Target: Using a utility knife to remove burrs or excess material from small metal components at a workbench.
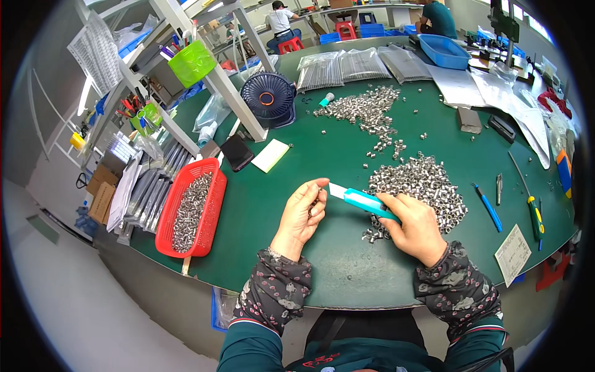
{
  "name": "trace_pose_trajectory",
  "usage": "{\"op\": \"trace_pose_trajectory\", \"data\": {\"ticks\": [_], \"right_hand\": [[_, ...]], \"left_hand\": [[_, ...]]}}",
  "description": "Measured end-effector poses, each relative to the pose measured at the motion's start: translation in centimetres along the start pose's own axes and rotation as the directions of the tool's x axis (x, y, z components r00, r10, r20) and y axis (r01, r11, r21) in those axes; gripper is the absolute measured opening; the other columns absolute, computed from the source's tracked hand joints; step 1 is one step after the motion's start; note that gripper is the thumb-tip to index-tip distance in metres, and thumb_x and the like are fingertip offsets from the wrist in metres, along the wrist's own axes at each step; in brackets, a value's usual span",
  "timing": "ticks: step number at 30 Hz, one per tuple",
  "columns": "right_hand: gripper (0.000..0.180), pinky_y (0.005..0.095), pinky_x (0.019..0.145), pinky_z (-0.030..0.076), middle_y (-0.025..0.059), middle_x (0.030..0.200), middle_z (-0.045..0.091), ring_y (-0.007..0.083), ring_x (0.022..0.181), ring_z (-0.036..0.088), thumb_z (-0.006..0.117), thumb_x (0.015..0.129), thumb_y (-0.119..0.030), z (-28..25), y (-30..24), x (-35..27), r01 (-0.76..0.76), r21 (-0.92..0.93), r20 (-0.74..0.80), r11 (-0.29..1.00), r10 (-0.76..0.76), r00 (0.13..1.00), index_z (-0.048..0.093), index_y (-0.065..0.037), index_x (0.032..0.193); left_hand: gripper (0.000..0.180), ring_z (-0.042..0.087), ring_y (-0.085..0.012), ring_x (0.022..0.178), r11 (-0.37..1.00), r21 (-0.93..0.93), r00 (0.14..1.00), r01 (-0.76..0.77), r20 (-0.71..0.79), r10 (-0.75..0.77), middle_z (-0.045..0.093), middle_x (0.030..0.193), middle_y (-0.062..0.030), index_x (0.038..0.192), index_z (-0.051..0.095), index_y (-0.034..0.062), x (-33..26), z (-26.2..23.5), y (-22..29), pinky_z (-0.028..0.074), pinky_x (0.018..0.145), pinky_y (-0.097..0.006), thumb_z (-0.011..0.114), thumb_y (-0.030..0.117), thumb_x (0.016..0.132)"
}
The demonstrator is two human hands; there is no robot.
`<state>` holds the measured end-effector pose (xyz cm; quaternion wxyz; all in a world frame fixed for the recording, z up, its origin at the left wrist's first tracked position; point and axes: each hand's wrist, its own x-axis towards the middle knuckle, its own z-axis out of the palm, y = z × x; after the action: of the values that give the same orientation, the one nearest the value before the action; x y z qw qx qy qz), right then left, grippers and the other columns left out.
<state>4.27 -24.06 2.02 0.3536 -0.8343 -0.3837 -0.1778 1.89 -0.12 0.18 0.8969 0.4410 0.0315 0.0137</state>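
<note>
My right hand (416, 228) is wrapped round a teal utility knife (367, 201), its blade out and pointing left. Close to the blade tip, my left hand (299, 217) is closed, fingers curled around small metal rings (313, 203) that show only partly between them. Just beyond the knife and my right hand lies a large heap of short silvery metal rings (427, 186) on the green tabletop (334, 266). A second heap of these rings (365, 108) spreads farther back. At the left edge, a red plastic basket (217, 211) holds many more small metal pieces.
A dark desk fan (268, 99) stands by the shelf post. On the right lie a blue pen-like tool (489, 211), a green-handled screwdriver (535, 217) and a paper slip (512, 254). Bagged rods (359, 64) and a blue tray (445, 53) are at the back. Two people sit beyond.
</note>
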Motion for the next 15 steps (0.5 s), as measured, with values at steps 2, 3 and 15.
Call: {"op": "trace_pose_trajectory", "data": {"ticks": [2, 3, 15], "right_hand": [[0.039, 0.0377, 0.057, 0.046, 0.0080, 0.074, 0.053, 0.0262, 0.068, 0.057, 0.066, 0.073, -0.013, -0.01, 0.01, -0.01, 0.004, 0.001, 0.013, 1.000, -0.004, 1.000, 0.055, -0.010, 0.111], [0.039, 0.0381, 0.057, 0.046, 0.0082, 0.074, 0.053, 0.0266, 0.068, 0.057, 0.066, 0.073, -0.014, -0.02, 0.00, -0.04, 0.007, 0.001, 0.027, 1.000, -0.007, 1.000, 0.055, -0.010, 0.111], [0.040, 0.0377, 0.060, 0.045, 0.0097, 0.075, 0.054, 0.0280, 0.069, 0.056, 0.066, 0.072, -0.013, -0.01, -0.02, -0.13, -0.013, 0.059, 0.106, 0.998, 0.007, 0.994, 0.057, -0.008, 0.110]], "left_hand": [[0.019, 0.038, -0.0035, 0.049, 1.000, 0.005, 1.000, -0.014, -0.003, 0.014, 0.054, 0.078, -0.0037, 0.103, 0.056, 0.0022, 0.00, -0.08, -0.03, 0.026, 0.036, -0.014, 0.050, 0.018, 0.093], [0.019, 0.037, -0.0038, 0.049, 1.000, -0.003, 1.000, -0.023, -0.003, 0.023, 0.054, 0.077, -0.0035, 0.102, 0.056, 0.0023, 0.14, -0.42, -0.19, 0.026, 0.036, -0.014, 0.049, 0.018, 0.094], [0.020, 0.036, -0.0026, 0.047, 0.994, 0.110, 1.000, -0.024, -0.003, 0.024, 0.052, 0.069, -0.0005, 0.097, 0.058, 0.0003, -0.13, 0.16, -0.30, 0.025, 0.036, -0.014, 0.050, 0.019, 0.093]]}}
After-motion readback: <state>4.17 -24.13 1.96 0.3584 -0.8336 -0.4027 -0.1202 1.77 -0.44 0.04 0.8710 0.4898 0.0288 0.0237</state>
